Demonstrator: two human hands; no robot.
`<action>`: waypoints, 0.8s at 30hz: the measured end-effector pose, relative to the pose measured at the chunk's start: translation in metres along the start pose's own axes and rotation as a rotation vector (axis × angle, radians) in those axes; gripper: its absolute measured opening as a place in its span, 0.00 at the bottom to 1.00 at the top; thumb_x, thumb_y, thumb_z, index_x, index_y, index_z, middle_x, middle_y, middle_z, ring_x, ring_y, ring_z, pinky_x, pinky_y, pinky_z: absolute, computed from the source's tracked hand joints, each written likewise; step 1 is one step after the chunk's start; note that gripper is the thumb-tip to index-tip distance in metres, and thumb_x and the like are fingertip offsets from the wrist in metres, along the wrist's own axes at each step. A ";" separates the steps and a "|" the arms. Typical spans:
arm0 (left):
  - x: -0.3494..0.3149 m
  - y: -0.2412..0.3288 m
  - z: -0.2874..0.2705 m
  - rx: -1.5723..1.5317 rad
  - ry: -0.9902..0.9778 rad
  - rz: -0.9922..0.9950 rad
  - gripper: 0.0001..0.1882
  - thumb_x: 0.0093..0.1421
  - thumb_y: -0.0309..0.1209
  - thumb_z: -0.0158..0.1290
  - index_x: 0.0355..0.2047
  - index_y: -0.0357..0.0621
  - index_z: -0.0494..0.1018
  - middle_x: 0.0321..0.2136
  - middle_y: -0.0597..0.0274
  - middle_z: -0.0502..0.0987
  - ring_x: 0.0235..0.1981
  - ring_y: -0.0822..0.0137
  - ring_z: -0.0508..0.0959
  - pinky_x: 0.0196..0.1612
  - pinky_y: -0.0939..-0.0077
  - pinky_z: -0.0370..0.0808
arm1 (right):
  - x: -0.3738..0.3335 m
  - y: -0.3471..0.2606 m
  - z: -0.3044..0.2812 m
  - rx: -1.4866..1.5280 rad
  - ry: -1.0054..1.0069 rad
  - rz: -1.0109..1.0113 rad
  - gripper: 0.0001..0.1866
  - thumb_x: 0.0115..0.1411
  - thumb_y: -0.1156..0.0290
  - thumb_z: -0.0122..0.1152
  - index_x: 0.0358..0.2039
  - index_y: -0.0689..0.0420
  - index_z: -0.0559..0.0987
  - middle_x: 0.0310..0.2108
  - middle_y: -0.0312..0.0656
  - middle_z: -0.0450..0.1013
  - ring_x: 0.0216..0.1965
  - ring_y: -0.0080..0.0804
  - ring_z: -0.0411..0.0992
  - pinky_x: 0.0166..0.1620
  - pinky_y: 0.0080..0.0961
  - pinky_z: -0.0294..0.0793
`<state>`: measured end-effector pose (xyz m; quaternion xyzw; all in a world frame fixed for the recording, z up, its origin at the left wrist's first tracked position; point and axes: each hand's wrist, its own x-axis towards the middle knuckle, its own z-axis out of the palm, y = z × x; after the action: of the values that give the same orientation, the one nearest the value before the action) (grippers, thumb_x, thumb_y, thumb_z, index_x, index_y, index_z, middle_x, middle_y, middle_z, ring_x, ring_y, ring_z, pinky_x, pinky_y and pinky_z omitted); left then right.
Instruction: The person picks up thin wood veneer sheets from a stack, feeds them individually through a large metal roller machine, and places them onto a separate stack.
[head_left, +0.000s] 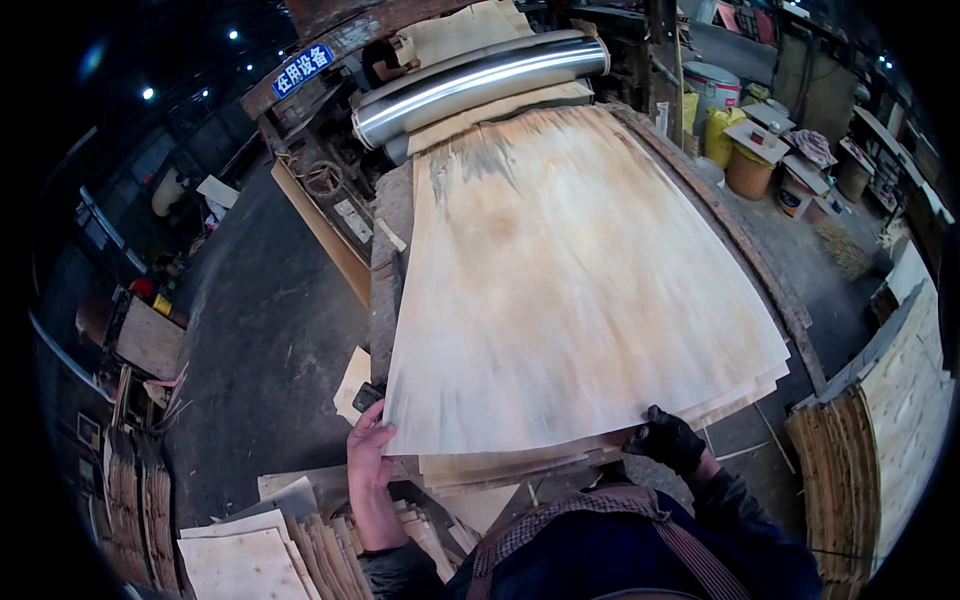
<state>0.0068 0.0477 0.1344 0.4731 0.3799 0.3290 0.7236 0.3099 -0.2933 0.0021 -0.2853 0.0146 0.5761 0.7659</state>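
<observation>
A large, thin sheet of pale wood veneer (580, 270) with grey and brown streaks lies over a stack on a long bed in front of me. My left hand (370, 437) is closed on its near left corner. Just beyond those fingers is a small dark thing (368, 397) I cannot make out. At the near edge, right of the middle, my right hand (668, 441) in a black glove grips the sheet, its fingertips partly hidden. More veneer sheets (520, 467) show under the near edge.
A shiny metal roller (485, 88) spans the bed's far end, where another person (384, 66) stands at the left. Stacked veneer rises at the right (835, 475) and near left (245, 560). Buckets (750, 172) stand back right. A metal rail (730, 235) edges the bed.
</observation>
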 end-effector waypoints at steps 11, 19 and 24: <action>0.063 -0.172 -0.092 0.823 0.083 0.182 0.28 0.49 0.28 0.53 0.51 0.34 0.61 0.42 0.50 0.71 0.44 0.56 0.71 0.47 0.68 0.68 | 0.116 -0.047 -0.017 -0.755 0.043 -0.309 0.06 0.56 0.69 0.53 0.31 0.58 0.72 0.20 0.44 0.71 0.26 0.40 0.72 0.35 0.34 0.74; 0.033 -0.177 -0.049 1.352 0.247 0.027 0.45 0.43 0.41 0.60 0.56 0.29 0.53 0.57 0.38 0.53 0.59 0.48 0.55 0.60 0.64 0.54 | 0.216 -0.092 0.029 -0.122 0.299 -0.085 0.04 0.59 0.68 0.48 0.29 0.52 0.69 0.12 0.38 0.65 0.19 0.37 0.69 0.33 0.39 0.73; 0.046 -0.186 -0.066 1.131 0.143 -0.060 0.47 0.43 0.42 0.60 0.57 0.30 0.50 0.58 0.39 0.52 0.60 0.48 0.53 0.60 0.66 0.53 | 0.285 -0.095 0.000 0.002 -0.081 -0.290 0.04 0.57 0.67 0.50 0.31 0.51 0.66 0.27 0.39 0.66 0.32 0.35 0.68 0.40 0.37 0.70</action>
<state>-0.0056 0.0526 -0.0679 0.7523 0.5583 0.0849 0.3393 0.4903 -0.0610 -0.0578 -0.2601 -0.0572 0.4705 0.8412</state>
